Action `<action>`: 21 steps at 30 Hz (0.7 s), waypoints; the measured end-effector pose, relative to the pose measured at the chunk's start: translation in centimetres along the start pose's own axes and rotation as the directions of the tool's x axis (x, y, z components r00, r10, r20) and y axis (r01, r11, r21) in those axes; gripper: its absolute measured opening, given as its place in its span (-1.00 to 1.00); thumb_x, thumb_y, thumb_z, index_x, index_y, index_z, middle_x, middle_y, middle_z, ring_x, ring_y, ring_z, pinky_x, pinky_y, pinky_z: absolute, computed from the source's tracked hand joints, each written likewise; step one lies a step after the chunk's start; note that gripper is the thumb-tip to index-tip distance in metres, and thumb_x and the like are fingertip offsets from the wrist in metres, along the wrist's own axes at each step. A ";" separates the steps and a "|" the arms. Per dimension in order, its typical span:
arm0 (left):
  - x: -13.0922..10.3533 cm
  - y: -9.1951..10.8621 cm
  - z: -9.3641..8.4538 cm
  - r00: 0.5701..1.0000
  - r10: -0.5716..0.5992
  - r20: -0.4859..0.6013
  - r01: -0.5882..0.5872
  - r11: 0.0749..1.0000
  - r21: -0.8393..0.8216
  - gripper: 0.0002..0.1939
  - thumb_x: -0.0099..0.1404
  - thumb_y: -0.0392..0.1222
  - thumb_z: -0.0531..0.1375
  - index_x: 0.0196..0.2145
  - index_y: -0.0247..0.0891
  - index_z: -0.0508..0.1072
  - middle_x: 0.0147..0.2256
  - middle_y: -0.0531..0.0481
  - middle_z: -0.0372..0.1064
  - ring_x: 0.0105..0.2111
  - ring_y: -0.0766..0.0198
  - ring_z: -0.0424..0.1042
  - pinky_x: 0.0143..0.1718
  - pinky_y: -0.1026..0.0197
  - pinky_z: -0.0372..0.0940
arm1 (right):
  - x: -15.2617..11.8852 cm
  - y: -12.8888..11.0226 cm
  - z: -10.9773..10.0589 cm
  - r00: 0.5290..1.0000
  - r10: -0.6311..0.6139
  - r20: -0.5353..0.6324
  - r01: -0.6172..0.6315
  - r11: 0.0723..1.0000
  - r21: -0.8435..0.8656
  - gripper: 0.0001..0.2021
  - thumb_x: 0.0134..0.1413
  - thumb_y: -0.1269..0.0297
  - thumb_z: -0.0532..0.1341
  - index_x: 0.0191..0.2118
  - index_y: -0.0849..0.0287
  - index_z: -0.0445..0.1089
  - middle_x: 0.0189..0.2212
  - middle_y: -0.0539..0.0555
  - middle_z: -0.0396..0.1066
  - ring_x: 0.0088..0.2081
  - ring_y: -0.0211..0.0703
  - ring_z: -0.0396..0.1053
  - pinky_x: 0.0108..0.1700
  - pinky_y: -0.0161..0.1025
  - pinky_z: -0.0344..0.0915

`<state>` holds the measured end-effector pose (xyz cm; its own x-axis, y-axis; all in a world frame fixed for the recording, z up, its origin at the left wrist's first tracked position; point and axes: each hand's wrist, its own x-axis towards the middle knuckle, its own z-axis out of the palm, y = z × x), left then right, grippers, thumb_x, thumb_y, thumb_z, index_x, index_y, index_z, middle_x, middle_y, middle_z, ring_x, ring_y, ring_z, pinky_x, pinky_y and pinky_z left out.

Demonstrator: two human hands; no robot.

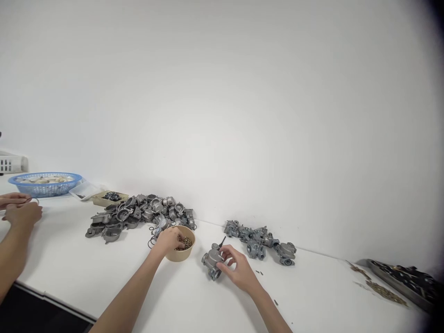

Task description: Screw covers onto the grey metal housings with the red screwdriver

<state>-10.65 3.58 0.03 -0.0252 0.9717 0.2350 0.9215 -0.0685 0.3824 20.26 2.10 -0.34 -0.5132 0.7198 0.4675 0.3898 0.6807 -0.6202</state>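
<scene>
My left hand [170,239] dips into a tan round bowl [177,255] of small brass-coloured screws [188,242]. Its fingers are curled together down among the screws, and whatever lies between the fingertips is hidden. My right hand [236,266] grips a grey metal carburetor [212,260] by its side, thumb and fingers closed on it, just right of the bowl. A thin dark stem [222,241] sticks up from behind the carburetor. Black rubber rings [151,240] lie to the left of the bowl.
Metal bowl-shaped covers [132,215] are heaped behind my left hand; several carburetor bodies [256,238] lie along the wall. Brass parts [386,292] and a dark tray [398,282] are far right. At left are a blue basket [48,187] and another person's hands [22,210].
</scene>
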 end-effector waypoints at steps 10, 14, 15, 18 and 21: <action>0.5 -0.3 0.8 1.000 -0.008 -0.006 0.008 1.000 -0.018 -0.79 0.00 -0.41 0.29 -0.48 -0.11 0.64 -0.19 -0.05 0.54 -0.17 0.11 0.47 -0.26 0.28 0.32 | -0.2 -0.4 0.0 1.000 -0.018 -0.009 0.018 1.000 0.005 -0.75 0.17 0.12 0.22 -0.09 0.09 0.34 -0.25 0.07 0.43 -0.23 -0.11 0.41 -0.27 -0.24 0.38; 0.2 0.3 0.3 0.988 0.051 -0.143 -0.066 0.993 -0.101 -0.81 0.13 -0.36 0.23 -0.41 -0.15 0.64 -0.24 -0.07 0.56 -0.17 0.07 0.46 -0.17 0.20 0.34 | -0.2 -0.6 0.0 1.000 -0.021 -0.011 0.021 1.000 -0.019 -0.75 0.17 0.14 0.22 -0.07 0.09 0.35 -0.23 0.08 0.45 -0.21 -0.10 0.41 -0.25 -0.22 0.39; 0.1 0.6 0.2 0.979 0.076 -0.188 -0.101 0.987 -0.127 -0.80 0.19 -0.33 0.20 -0.36 -0.15 0.64 -0.23 -0.06 0.56 -0.15 0.08 0.46 -0.12 0.17 0.34 | -0.3 -0.6 0.0 1.000 -0.022 -0.015 0.022 1.000 -0.021 -0.75 0.17 0.14 0.22 -0.07 0.09 0.35 -0.23 0.08 0.45 -0.21 -0.09 0.41 -0.25 -0.22 0.39; -0.5 2.5 -0.1 0.935 0.171 -0.311 -0.242 0.948 -0.206 -0.75 0.34 -0.23 0.10 -0.18 -0.16 0.59 -0.15 -0.03 0.55 -0.11 0.14 0.46 -0.01 0.14 0.32 | -0.2 -0.5 0.0 0.999 -0.033 -0.031 0.032 0.999 -0.024 -0.73 0.17 0.12 0.22 -0.06 0.10 0.38 -0.21 0.11 0.47 -0.20 -0.07 0.43 -0.27 -0.21 0.40; -1.6 5.4 0.6 0.886 0.284 -0.367 -0.391 0.883 -0.259 -0.76 0.39 -0.14 0.11 -0.13 -0.18 0.55 -0.13 -0.02 0.54 -0.15 0.22 0.48 -0.09 0.23 0.38 | -0.1 -0.4 0.0 0.995 -0.078 -0.069 0.075 0.996 -0.050 -0.70 0.18 0.12 0.21 -0.01 0.09 0.42 -0.19 0.14 0.48 -0.20 -0.05 0.43 -0.28 -0.20 0.39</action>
<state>-5.45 1.84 1.19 0.0975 0.7583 0.6446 0.7236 -0.4987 0.4772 20.19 1.72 -0.15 -0.4883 0.6721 0.5566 0.3883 0.7386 -0.5511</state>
